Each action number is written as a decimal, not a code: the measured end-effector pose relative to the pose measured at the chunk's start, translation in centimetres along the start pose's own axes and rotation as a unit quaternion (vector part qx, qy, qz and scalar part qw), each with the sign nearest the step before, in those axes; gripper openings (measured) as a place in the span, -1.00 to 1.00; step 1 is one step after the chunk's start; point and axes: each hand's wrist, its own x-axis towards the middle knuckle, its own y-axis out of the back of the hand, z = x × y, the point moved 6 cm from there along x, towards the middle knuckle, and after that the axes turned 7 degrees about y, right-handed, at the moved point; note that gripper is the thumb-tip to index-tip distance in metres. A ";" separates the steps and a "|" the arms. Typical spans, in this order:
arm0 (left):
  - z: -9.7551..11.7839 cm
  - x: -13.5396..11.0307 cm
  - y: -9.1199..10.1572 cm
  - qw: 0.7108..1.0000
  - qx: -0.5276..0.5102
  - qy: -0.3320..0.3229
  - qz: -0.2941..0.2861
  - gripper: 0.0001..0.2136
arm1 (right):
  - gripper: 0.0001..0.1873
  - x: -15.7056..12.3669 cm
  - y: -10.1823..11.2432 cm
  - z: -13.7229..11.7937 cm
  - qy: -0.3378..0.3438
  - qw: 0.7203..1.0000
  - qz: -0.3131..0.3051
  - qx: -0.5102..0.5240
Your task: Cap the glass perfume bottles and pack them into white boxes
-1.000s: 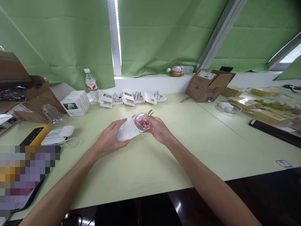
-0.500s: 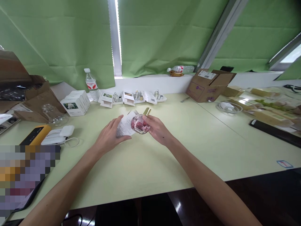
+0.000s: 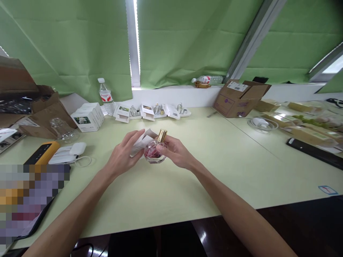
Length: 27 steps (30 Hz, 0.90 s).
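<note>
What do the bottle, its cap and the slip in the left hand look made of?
The bottle looks like clear glass: see-through, faceted, pink inside. The cap is shiny gold, metal or plated plastic; cannot tell which. The slip is thin white paper, bent in the left hand.

Water bottle (image 3: pixel 105 96): upright, against the green curtain (image 3: pixel 80 46).
White cartons (image 3: pixel 87 117): grouped near the bottle.
Cardboard box (image 3: pixel 241 97): open, on the table (image 3: pixel 214 160), far right.

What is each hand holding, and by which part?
Right hand: the pink glass bottle, by its round body, below the gold cap. Left hand: the white paper, by one edge.
</note>
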 end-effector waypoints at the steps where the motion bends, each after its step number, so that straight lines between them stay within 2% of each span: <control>1: 0.1 -0.1 0.0 1.000 0.009 -0.009 0.000 -0.49 | -0.59 -0.1 -0.1 -0.1 0.000 1.000 -0.005 -0.012; 5: -0.1 -0.3 0.2 0.999 0.030 -0.031 0.013 -0.48 | -0.59 -0.2 -0.3 -0.6 0.006 0.998 -0.014 -0.053; 9: 0.2 -0.4 0.6 0.995 0.062 -0.082 0.015 -0.50 | -0.64 -0.3 -0.7 -1.0 0.019 0.995 -0.047 -0.092; 15: 0.9 -0.5 1.5 0.984 0.039 -0.149 0.088 -0.57 | -0.67 -0.4 -1.1 -1.1 0.034 0.986 -0.083 -0.139; 21: 0.6 -0.4 1.8 0.987 0.018 -0.130 0.092 -0.58 | -0.76 -0.6 -1.8 -2.0 0.090 0.972 -0.119 -0.181; 27: 0.8 -0.7 2.0 0.980 0.049 -0.154 0.118 -0.70 | -0.77 -0.6 -2.0 -2.3 0.112 0.966 -0.127 -0.197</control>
